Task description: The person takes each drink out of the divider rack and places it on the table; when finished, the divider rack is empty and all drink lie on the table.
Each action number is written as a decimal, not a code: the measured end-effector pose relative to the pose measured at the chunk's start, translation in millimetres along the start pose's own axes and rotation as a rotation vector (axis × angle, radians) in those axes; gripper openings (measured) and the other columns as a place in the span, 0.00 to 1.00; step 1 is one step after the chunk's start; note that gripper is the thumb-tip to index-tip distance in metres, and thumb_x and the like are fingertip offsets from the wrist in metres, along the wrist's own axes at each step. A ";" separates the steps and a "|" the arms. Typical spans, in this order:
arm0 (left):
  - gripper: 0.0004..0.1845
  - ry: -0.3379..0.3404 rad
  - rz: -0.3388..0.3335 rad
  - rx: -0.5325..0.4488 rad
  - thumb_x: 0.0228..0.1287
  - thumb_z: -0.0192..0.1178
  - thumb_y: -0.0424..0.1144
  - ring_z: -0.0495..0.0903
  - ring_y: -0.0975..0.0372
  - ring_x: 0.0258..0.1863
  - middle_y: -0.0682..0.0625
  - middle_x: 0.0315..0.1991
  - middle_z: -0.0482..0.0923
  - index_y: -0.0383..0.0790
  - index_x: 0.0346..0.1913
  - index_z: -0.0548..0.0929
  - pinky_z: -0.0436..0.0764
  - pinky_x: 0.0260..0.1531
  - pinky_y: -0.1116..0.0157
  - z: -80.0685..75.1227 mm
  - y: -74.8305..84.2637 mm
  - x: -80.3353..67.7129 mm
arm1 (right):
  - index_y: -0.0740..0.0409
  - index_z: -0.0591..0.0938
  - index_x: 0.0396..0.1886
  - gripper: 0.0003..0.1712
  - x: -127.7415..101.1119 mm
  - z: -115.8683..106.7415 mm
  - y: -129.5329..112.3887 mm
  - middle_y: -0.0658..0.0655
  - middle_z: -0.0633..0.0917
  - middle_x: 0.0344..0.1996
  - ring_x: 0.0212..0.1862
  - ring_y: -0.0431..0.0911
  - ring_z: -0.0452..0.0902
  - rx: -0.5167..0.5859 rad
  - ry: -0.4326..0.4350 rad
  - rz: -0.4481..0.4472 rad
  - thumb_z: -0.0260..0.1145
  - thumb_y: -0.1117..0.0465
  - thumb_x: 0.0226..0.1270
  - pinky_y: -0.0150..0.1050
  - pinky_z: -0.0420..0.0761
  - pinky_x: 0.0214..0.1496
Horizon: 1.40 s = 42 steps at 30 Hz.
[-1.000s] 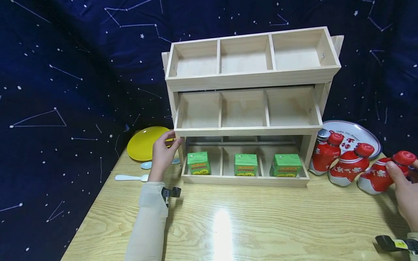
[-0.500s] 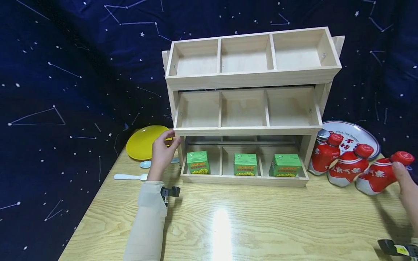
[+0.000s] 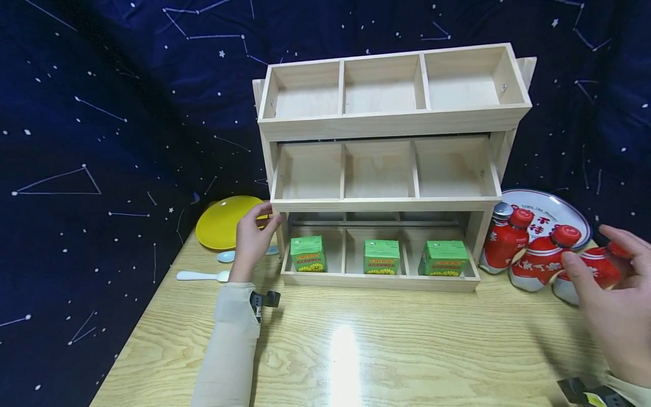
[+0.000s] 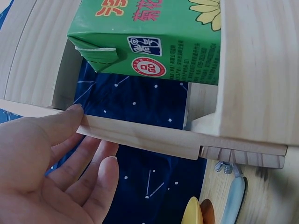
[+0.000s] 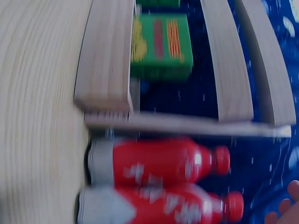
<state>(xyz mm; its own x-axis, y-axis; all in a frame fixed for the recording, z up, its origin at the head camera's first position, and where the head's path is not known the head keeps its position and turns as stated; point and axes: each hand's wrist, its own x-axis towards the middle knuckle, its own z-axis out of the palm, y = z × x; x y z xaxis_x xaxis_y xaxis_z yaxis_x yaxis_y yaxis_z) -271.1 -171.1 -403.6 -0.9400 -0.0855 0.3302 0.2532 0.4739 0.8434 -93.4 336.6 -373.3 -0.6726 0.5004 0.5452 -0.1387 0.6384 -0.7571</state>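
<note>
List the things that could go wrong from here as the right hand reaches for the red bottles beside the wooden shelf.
1. The three red plastic bottles stand packed close together; the open right hand closing on the nearest one may knock its neighbours over.
2. The bottles sit near the edge of the pale wooden table, so a toppled one might roll off.
3. The left hand only rests its fingers on the three-tier wooden shelf; a bump could shift it.
</note>
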 end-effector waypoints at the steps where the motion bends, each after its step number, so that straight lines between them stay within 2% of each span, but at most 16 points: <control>1: 0.20 0.001 0.001 0.002 0.67 0.65 0.39 0.82 0.52 0.48 0.45 0.53 0.80 0.41 0.61 0.79 0.83 0.50 0.58 -0.1 0.0 0.0 | 0.50 0.71 0.70 0.35 -0.7 4.5 -2.9 0.45 0.69 0.66 0.60 0.38 0.71 0.039 -0.015 -0.037 0.68 0.70 0.64 0.21 0.68 0.61; 3: 0.20 0.002 0.003 0.005 0.67 0.65 0.39 0.82 0.52 0.48 0.45 0.53 0.81 0.42 0.61 0.79 0.83 0.50 0.58 0.0 0.2 0.1 | 0.56 0.73 0.68 0.35 -2.1 13.7 -8.5 0.42 0.70 0.63 0.57 0.36 0.72 0.099 -0.046 -0.112 0.70 0.73 0.60 0.17 0.71 0.55; 4: 0.20 0.002 0.005 0.005 0.67 0.65 0.39 0.83 0.52 0.48 0.45 0.52 0.81 0.42 0.61 0.79 0.83 0.50 0.58 -0.1 0.2 0.2 | 0.59 0.74 0.67 0.36 -2.7 18.8 -10.6 0.44 0.71 0.62 0.57 0.38 0.73 0.138 -0.062 -0.149 0.71 0.75 0.57 0.18 0.71 0.55; 7: 0.21 0.002 0.005 0.003 0.67 0.65 0.39 0.83 0.52 0.48 0.45 0.53 0.81 0.42 0.61 0.79 0.83 0.50 0.57 0.3 0.0 0.4 | 0.64 0.75 0.65 0.36 -5.4 34.0 -17.3 0.49 0.75 0.61 0.57 0.40 0.73 0.212 -0.115 -0.185 0.72 0.78 0.53 0.18 0.72 0.54; 9: 0.21 0.000 0.006 -0.001 0.67 0.65 0.39 0.83 0.51 0.48 0.45 0.53 0.81 0.42 0.61 0.79 0.83 0.50 0.57 0.6 -0.4 0.5 | 0.63 0.75 0.65 0.37 -7.0 43.5 -19.7 0.51 0.75 0.61 0.56 0.40 0.73 0.224 -0.168 -0.187 0.73 0.78 0.52 0.18 0.72 0.51; 14: 0.21 0.002 0.011 -0.010 0.66 0.66 0.39 0.83 0.51 0.48 0.45 0.53 0.81 0.42 0.61 0.79 0.84 0.49 0.57 1.3 -1.2 0.4 | 0.54 0.74 0.68 0.37 -10.5 66.5 -15.1 0.53 0.73 0.64 0.62 0.36 0.66 0.112 -0.351 -0.186 0.75 0.69 0.57 0.17 0.66 0.55; 17: 0.21 0.004 0.014 -0.010 0.66 0.66 0.39 0.83 0.52 0.48 0.45 0.53 0.81 0.42 0.61 0.79 0.84 0.49 0.58 1.6 -1.5 0.2 | 0.53 0.73 0.69 0.37 -11.4 80.1 -6.2 0.58 0.72 0.66 0.68 0.41 0.62 0.064 -0.452 -0.198 0.75 0.63 0.59 0.17 0.60 0.59; 21: 0.20 0.000 0.012 -0.011 0.67 0.65 0.39 0.83 0.52 0.47 0.45 0.53 0.81 0.42 0.60 0.80 0.84 0.49 0.58 1.9 -0.9 -0.6 | 0.55 0.73 0.68 0.37 -11.8 95.2 4.2 0.61 0.73 0.64 0.63 0.55 0.66 0.038 -0.527 -0.209 0.76 0.59 0.59 0.18 0.64 0.54; 23: 0.20 -0.004 0.012 -0.011 0.67 0.65 0.39 0.83 0.51 0.48 0.45 0.53 0.81 0.42 0.61 0.79 0.84 0.49 0.57 1.9 -0.6 -0.9 | 0.57 0.74 0.67 0.37 -11.9 100.0 7.2 0.62 0.73 0.62 0.58 0.56 0.67 0.022 -0.553 -0.214 0.76 0.58 0.58 0.18 0.66 0.49; 27: 0.20 -0.007 0.010 -0.014 0.67 0.65 0.39 0.82 0.50 0.49 0.45 0.54 0.80 0.42 0.61 0.79 0.84 0.49 0.56 1.7 -0.2 -1.0 | 0.59 0.73 0.67 0.37 -12.4 106.4 11.6 0.63 0.74 0.59 0.54 0.56 0.70 -0.005 -0.608 -0.208 0.76 0.57 0.59 0.15 0.64 0.47; 31: 0.20 -0.006 0.005 -0.010 0.67 0.65 0.40 0.82 0.50 0.50 0.46 0.54 0.80 0.44 0.61 0.79 0.83 0.50 0.57 1.3 -0.1 -0.7 | 0.57 0.71 0.68 0.36 -14.0 109.8 16.1 0.64 0.77 0.54 0.50 0.55 0.72 -0.009 -0.643 -0.177 0.74 0.56 0.62 0.18 0.67 0.45; 35: 0.20 -0.004 -0.002 -0.012 0.67 0.65 0.40 0.82 0.50 0.50 0.46 0.54 0.80 0.44 0.61 0.79 0.83 0.50 0.57 0.6 -0.1 -0.5 | 0.56 0.73 0.66 0.34 -15.1 112.8 19.0 0.62 0.80 0.51 0.45 0.46 0.71 0.001 -0.621 -0.186 0.74 0.59 0.62 0.25 0.70 0.40; 38: 0.20 -0.005 -0.007 -0.012 0.67 0.65 0.39 0.82 0.50 0.51 0.46 0.55 0.80 0.44 0.61 0.79 0.83 0.50 0.57 0.0 -0.2 -0.2 | 0.57 0.74 0.65 0.33 -15.3 114.2 18.6 0.61 0.80 0.50 0.43 0.41 0.70 0.014 -0.595 -0.206 0.74 0.61 0.61 0.23 0.71 0.39; 42: 0.21 -0.005 -0.008 -0.001 0.67 0.65 0.40 0.82 0.51 0.50 0.46 0.54 0.80 0.44 0.61 0.79 0.83 0.50 0.58 -0.6 0.4 0.4 | 0.58 0.75 0.63 0.32 -15.7 111.7 12.9 0.60 0.80 0.51 0.45 0.35 0.71 0.035 -0.557 -0.201 0.75 0.64 0.59 0.17 0.71 0.43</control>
<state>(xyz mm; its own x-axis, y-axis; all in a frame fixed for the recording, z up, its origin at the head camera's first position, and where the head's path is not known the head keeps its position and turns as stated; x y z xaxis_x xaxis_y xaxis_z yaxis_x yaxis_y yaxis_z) -271.2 -171.5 -403.0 -0.9432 -0.0847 0.3211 0.2458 0.4720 0.8466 -165.9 271.7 -431.8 -0.9095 -0.0167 0.4154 -0.3206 0.6643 -0.6753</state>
